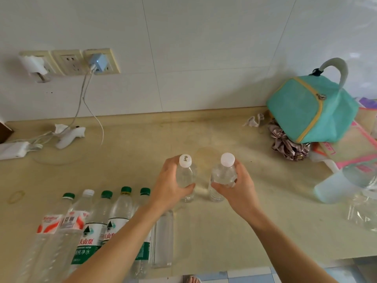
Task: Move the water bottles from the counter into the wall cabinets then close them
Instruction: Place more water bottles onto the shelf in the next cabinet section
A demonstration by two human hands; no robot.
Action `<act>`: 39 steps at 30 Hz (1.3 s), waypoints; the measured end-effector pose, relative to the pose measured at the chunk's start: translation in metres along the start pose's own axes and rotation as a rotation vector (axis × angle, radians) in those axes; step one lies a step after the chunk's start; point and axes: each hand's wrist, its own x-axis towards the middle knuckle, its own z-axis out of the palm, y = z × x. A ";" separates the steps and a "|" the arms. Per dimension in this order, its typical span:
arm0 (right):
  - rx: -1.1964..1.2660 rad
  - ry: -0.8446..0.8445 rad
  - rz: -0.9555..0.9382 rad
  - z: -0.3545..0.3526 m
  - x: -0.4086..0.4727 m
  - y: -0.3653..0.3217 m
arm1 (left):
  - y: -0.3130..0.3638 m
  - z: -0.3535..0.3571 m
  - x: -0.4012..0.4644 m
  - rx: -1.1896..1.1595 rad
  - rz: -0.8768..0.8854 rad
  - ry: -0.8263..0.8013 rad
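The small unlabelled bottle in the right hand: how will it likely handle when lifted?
The small bottle looks full of water, so probably heavy for its size. Its thin clear wall may give under the right hand. Upright and narrow, it might tip if set down carelessly.

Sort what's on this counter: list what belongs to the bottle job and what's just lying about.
Job: small white-capped bottle in left hand; its twin in right hand; row of bottles at the counter's front edge.

Lying about: teal bag, charger, rubber band, plastic jug.
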 end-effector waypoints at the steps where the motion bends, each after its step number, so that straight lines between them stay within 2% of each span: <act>1: 0.008 -0.005 0.004 0.001 0.000 0.001 | -0.001 0.000 -0.002 -0.001 -0.013 -0.012; 6: 0.092 -0.074 0.088 0.002 -0.006 0.026 | -0.006 0.001 -0.005 -0.098 -0.106 -0.074; 10: 0.096 -0.125 0.215 0.007 -0.004 0.057 | -0.014 0.000 -0.008 -0.188 -0.268 -0.175; 13: 0.095 -0.158 0.259 0.010 0.000 0.068 | -0.023 0.006 -0.010 -0.251 -0.366 -0.185; 18: 0.097 -0.167 0.289 0.011 0.005 0.070 | -0.024 0.013 -0.005 -0.251 -0.365 -0.203; 23: 0.059 -0.105 0.263 0.015 -0.004 0.056 | -0.026 0.013 -0.004 -0.305 -0.377 -0.128; 31: 0.100 0.031 0.243 0.025 -0.016 -0.002 | -0.018 -0.025 0.003 -0.451 -0.307 -0.068; 39: 0.222 0.114 -0.003 0.032 -0.019 -0.144 | 0.064 -0.149 0.031 -0.523 0.068 -0.015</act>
